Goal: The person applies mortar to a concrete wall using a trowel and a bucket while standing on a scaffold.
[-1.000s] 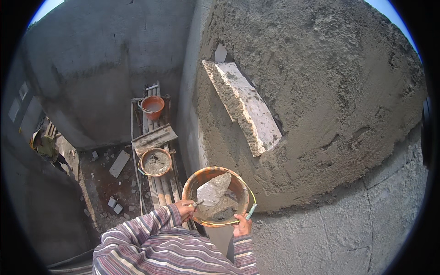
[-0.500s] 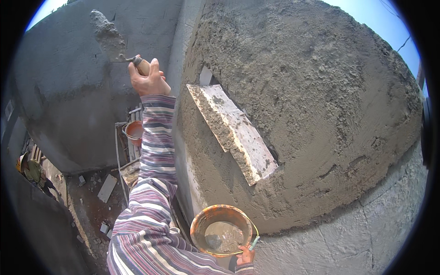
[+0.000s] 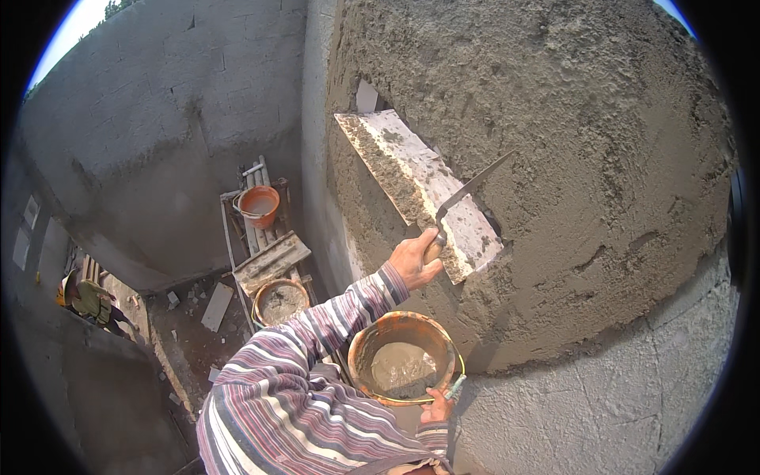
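My left hand (image 3: 417,260) has its fingers closed round the handle of the trowel (image 3: 467,192), whose thin steel blade rises up and to the right of my knuckles toward the rough, wet-plastered wall (image 3: 570,158). The trowel looks stiff and light when bare, and I judge the handle, not the gritty blade, the only sound place to hold it. Just behind my fingers a pale slab (image 3: 419,190) juts from the plaster. Below, my right hand (image 3: 437,405) grips the near rim of the orange mortar bucket (image 3: 404,356), fingers closed on it. With grey mortar inside it will hang heavy and tip easily, and the rim may be slick.
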`<action>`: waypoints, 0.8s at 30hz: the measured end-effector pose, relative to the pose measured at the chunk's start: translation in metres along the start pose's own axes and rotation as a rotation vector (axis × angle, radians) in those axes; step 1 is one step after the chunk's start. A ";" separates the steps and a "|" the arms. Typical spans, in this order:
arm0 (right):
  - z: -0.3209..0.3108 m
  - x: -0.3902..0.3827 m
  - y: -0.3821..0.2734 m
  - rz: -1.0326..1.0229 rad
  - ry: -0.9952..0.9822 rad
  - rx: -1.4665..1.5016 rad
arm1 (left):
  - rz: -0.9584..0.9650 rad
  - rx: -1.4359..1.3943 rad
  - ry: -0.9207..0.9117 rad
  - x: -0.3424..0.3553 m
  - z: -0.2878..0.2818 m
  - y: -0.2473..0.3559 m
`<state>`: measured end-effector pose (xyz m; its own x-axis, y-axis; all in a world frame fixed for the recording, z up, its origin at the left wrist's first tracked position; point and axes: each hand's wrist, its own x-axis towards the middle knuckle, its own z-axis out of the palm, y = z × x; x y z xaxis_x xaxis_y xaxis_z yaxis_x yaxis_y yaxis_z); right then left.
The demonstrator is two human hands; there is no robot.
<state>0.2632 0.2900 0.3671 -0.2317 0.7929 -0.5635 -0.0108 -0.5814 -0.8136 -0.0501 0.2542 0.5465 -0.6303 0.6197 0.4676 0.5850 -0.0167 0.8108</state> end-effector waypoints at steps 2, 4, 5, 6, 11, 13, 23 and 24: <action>0.005 0.001 -0.005 -0.035 -0.109 0.000 | -0.079 0.107 -0.172 -0.084 -0.012 -0.019; -0.004 0.025 0.004 0.004 -0.188 -0.109 | -0.255 0.278 -0.433 -0.160 -0.022 -0.034; 0.005 0.018 -0.006 -0.008 -0.179 -0.168 | -0.369 0.362 -0.573 -0.184 -0.030 -0.035; 0.005 0.012 -0.013 -0.006 -0.192 -0.139 | -0.410 0.424 -0.691 -0.206 -0.030 -0.044; -0.013 0.016 -0.021 -0.113 -0.366 -0.207 | -0.485 0.726 -0.903 -0.238 0.005 -0.069; -0.001 -0.002 -0.042 -0.167 -0.431 -0.237 | -0.604 0.725 -1.168 -0.222 0.021 -0.073; -0.003 -0.008 -0.048 -0.214 -0.506 -0.261 | -1.200 -0.613 -1.152 -0.270 0.056 -0.090; -0.006 -0.006 -0.048 -0.215 -0.508 -0.275 | -1.164 -0.639 -1.119 -0.276 0.060 -0.088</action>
<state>0.2708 0.3144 0.4088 -0.6872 0.6619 -0.2996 0.1271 -0.2965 -0.9465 0.1028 0.1319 0.3249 0.2503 0.7262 -0.6403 -0.3330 0.6856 0.6473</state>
